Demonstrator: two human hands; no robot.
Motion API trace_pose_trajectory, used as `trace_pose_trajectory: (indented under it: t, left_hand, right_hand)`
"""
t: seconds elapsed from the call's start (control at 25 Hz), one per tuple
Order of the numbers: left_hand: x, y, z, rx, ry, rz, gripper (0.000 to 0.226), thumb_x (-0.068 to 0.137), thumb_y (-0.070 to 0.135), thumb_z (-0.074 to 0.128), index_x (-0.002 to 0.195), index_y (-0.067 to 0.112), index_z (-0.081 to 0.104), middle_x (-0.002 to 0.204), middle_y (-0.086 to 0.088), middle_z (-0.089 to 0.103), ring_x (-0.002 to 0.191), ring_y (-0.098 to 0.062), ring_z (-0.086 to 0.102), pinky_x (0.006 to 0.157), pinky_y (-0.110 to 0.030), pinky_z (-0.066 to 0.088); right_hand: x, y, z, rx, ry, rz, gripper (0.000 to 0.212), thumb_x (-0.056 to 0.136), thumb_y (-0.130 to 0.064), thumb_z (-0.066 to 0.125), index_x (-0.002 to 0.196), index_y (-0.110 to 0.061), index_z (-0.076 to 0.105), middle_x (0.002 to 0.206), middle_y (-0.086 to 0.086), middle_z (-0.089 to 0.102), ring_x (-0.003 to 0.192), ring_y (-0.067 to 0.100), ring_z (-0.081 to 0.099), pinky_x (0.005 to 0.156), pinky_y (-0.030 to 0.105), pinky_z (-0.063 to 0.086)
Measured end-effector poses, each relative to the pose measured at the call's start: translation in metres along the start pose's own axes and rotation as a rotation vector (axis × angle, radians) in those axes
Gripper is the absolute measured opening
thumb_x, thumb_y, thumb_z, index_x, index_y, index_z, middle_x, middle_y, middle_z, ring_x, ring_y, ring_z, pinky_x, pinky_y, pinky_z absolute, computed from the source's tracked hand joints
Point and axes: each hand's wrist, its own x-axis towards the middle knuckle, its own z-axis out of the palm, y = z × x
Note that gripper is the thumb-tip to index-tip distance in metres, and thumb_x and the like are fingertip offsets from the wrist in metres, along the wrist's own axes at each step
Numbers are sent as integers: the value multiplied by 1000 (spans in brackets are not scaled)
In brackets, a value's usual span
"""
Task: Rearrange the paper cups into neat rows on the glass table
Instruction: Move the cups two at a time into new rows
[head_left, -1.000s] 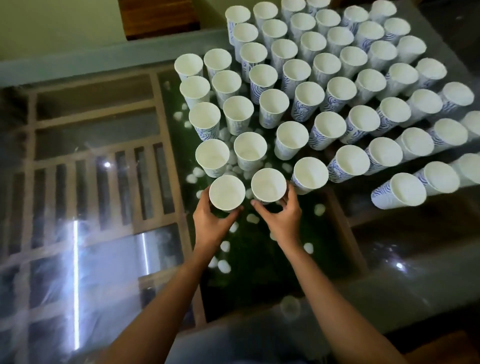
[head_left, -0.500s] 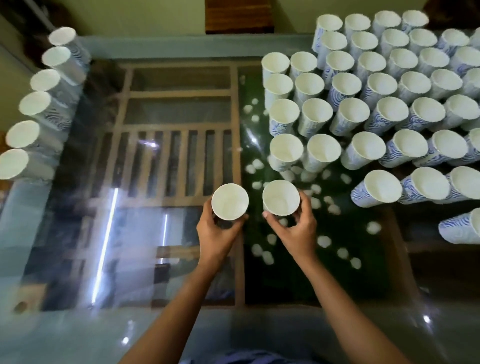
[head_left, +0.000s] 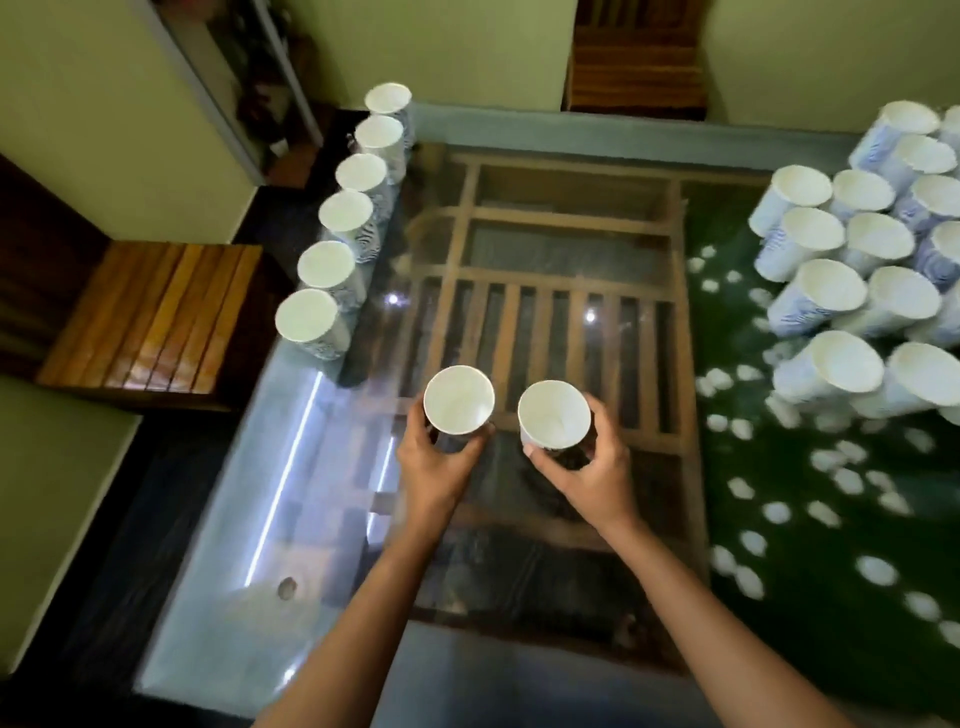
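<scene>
left hand (head_left: 436, 462): one paper cup (head_left: 458, 399) is gripped | right hand (head_left: 589, 470): second cup (head_left: 554, 414) is gripped | both are held over worktop (head_left: 223, 545) centre

six paper cups (head_left: 344, 210) line the left row. two more cups (head_left: 458, 399) sit in the left hand (head_left: 436, 470) and right hand (head_left: 592, 475). the cropped right cluster (head_left: 831, 283) shows at least twelve.

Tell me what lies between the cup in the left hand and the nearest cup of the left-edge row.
Only bare glass table, in the head view: no cup stands between the held cup and the row's nearest cup.
</scene>
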Motion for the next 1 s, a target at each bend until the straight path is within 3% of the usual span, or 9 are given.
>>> trace_pose_trajectory:
  t: [0.08,0.16,0.24,0.32,0.44,0.56,0.76,1.0]
  left_hand:
    - [34,-6,-19,-8,-2,0,67,63,16,82,121,13,48,115,-3,61,105,-12,57,83,-8,44]
    - [64,-10,-32,-22,3,2,68,63,17,83,122,17,49,115,1,60,106,-8,56,84,-7,43]
    - [86,-13,-39,-33,12,6,69,63,18,83,123,21,48,114,7,59,106,-5,55,86,-8,42]
    - [103,-18,-44,-41,19,-17,71,63,19,83,124,23,47,115,8,58,109,-10,56,92,-21,46]
    - [123,-26,-46,-45,9,-23,71,64,21,83,124,26,45,120,4,59,112,-13,56,97,-37,47]
    - [134,-31,-46,-41,-9,-6,70,64,25,82,123,31,45,124,5,57,116,-12,53,98,-42,46]
    - [145,-40,-49,-26,-29,12,77,65,28,81,131,22,43,130,-1,55,121,-15,51,99,-45,45]
    - [123,-38,-52,11,16,-30,76,66,23,82,131,17,44,129,-4,56,118,-15,53,100,-38,45]
  right_hand:
    - [11,-12,34,-4,-31,11,71,63,-24,83,123,-11,48,116,-11,51,108,-4,45,85,31,52]
    - [26,-22,62,0,-39,21,71,64,-25,83,123,-15,46,115,-14,50,108,-6,43,84,22,49]
    - [41,-27,85,-7,-37,26,73,63,-26,83,124,-13,46,120,-4,53,111,3,46,86,24,49]
    - [55,-31,102,-18,-27,28,73,63,-26,83,124,-11,47,121,2,54,110,11,49,87,28,50]
    - [72,-31,123,-23,-17,25,71,63,-25,84,122,-12,47,117,-4,52,108,7,48,85,24,49]
    - [84,-31,135,-46,-23,22,72,63,-26,84,122,-12,46,116,-10,49,108,1,45,85,22,49]
    - [89,-31,140,-87,-12,16,73,62,-29,84,123,-14,46,117,-10,49,109,-1,44,83,13,44]
    - [81,-33,127,-40,-63,65,85,62,-26,84,133,-14,39,133,4,50,122,13,46,99,30,44]
